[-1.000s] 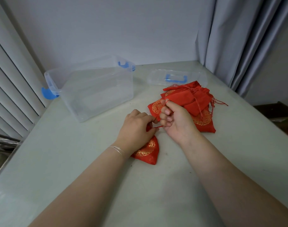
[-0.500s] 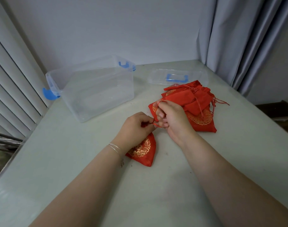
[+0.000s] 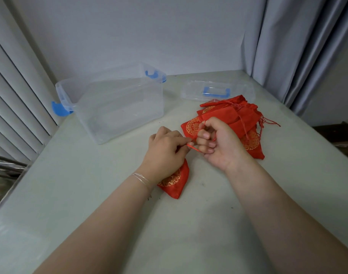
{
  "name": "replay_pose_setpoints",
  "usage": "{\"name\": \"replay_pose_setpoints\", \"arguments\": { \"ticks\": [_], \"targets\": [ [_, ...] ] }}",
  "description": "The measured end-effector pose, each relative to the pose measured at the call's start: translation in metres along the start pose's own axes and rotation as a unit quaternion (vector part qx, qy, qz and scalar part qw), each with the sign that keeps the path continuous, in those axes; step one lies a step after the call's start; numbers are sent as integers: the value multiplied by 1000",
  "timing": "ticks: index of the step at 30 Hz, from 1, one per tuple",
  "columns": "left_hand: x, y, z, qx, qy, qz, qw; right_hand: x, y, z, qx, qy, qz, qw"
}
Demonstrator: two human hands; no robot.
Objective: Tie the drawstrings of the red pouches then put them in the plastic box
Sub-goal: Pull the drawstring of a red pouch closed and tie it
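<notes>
The red pouch (image 3: 175, 181) lies under the left hand (image 3: 165, 153); both hands pinch its drawstring (image 3: 195, 148), right hand (image 3: 218, 143) at three o'clock.

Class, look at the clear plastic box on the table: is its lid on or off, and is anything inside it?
Off and empty. The plastic box stands open-topped; its lid lies apart on the table.

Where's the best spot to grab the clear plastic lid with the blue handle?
The clear plastic lid lies flat on the table, so its raised blue handle is likely easiest: come from above and hook fingers under the bar.
</notes>
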State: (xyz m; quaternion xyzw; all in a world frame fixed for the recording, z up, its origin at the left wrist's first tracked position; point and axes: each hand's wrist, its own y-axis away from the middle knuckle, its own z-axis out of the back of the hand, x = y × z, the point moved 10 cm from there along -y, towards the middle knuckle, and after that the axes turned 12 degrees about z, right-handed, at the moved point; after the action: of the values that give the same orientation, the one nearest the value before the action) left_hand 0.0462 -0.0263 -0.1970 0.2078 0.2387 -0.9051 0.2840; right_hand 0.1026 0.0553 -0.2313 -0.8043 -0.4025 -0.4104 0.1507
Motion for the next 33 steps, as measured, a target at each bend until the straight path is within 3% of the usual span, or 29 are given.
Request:
{"name": "replay_pose_setpoints", "arguments": {
  "ticks": [3,6,10,13,16,19,20,22,23,28,33],
  "targets": [
    [20,-3,1,45,146,87,984,1,2,0,5,8,11,1000],
    [47,2,-1,77,318,208,922,-2,4,0,26,121,23,992],
    [62,5,-2,79,422,275,860,15,4,-12,81,391,153,904],
    [58,6,-1,104,480,274,827,20,10,-26,159,378,176,895],
    [50,6,4,118,427,231,866,22,23,-36,266,366,138,881],
    [40,6,7,121,410,196,883,32,15,-22,190,382,155,891],
    [34,7,8,125,412,183,884,34,11,-18,164,441,179,864],
    [27,8,9,125,405,163,891,18,7,-18,184,533,171,808],
    [25,9,9,123,397,158,896,10,6,-17,196,533,150,809],
    [27,8,17,103,349,155,918,9,7,-7,151,385,96,906],
    [15,7,35,-14,170,80,982,15,8,-11,112,349,141,920]
  ]
}}
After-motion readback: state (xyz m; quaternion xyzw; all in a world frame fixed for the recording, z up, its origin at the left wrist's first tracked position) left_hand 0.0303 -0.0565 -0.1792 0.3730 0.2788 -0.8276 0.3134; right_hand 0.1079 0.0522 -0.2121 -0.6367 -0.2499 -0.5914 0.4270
